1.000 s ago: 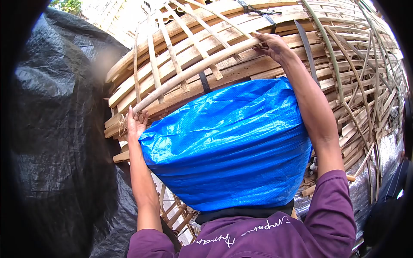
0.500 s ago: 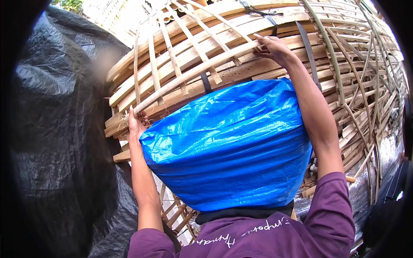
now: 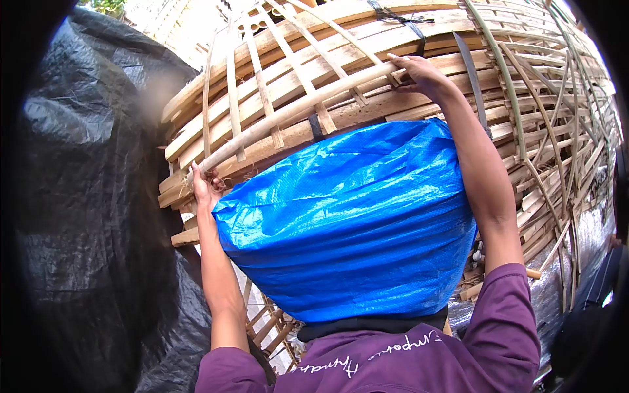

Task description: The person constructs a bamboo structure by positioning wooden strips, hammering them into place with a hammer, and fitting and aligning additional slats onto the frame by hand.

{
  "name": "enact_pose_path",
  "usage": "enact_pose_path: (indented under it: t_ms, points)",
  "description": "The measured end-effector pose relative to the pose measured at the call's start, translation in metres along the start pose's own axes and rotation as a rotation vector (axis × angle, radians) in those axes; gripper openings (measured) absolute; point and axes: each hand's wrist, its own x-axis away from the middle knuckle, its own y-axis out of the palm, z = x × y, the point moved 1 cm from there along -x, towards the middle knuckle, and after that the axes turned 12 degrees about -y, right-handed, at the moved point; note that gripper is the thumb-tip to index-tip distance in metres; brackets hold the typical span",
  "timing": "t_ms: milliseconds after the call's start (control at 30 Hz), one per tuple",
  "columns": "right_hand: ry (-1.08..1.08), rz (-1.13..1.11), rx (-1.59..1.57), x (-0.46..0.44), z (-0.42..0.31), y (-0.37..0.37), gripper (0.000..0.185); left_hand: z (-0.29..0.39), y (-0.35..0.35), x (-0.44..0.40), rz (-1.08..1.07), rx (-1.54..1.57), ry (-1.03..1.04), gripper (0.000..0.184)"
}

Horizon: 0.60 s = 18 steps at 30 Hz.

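The black tarp (image 3: 92, 209), the largest thing, hung creased and dull-shiny to the left of the blue sheet (image 3: 347, 229). The sheet bulged smooth and glossy over the person's front, with long folds across its lower part. Beyond the sheet lay the planks (image 3: 373, 112), pale, rough-edged and stacked in long rows. To the right of the sheet spread the lattice (image 3: 563, 124), a crisscross of thin, weathered strips. Below the sheet was the purple shirt (image 3: 406, 367), with white lettering.

The pole (image 3: 295, 113) was just beyond the sheet's far edge, over the planks, slanting up from the left. It was round, pale tan and slightly bowed in the view, with a mostly smooth surface and ragged fibres near its left end. Several slats (image 3: 259, 75), flat, narrow and light brown, crossed it and fanned away from the sheet; their blunt ends stuck out on the sheet's side of the pole.

The dark blade (image 3: 473, 78) lay beyond the sheet's upper right corner. The left hand (image 3: 204, 191), by the sheet's left corner, held the pole's near end, thumb against it. The right hand (image 3: 422, 77), beyond the sheet's right side, grasped the other end between thumb and fingers. Smallest was the black tie (image 3: 409, 21), knotted around planks far beyond the sheet.
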Motion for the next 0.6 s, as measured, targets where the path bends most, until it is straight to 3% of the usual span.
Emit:
enact_pose_path:
  t_ms: [67, 167, 600]
  points:
    - [-0.018, 0.008, -0.223, -0.002, 0.003, 0.000, 0.039, -0.001, -0.003, -0.003, 0.005, 0.008, 0.007, 0.061]
    - [-0.067, 0.029, -0.277, -0.005, 0.003, 0.000, 0.036, -0.001, -0.004, -0.005, 0.001, 0.029, 0.016, 0.060]
    - [-0.036, -0.024, -0.311, 0.003, 0.002, 0.000, 0.032, 0.000, -0.004, -0.004, -0.020, 0.076, 0.017, 0.059]
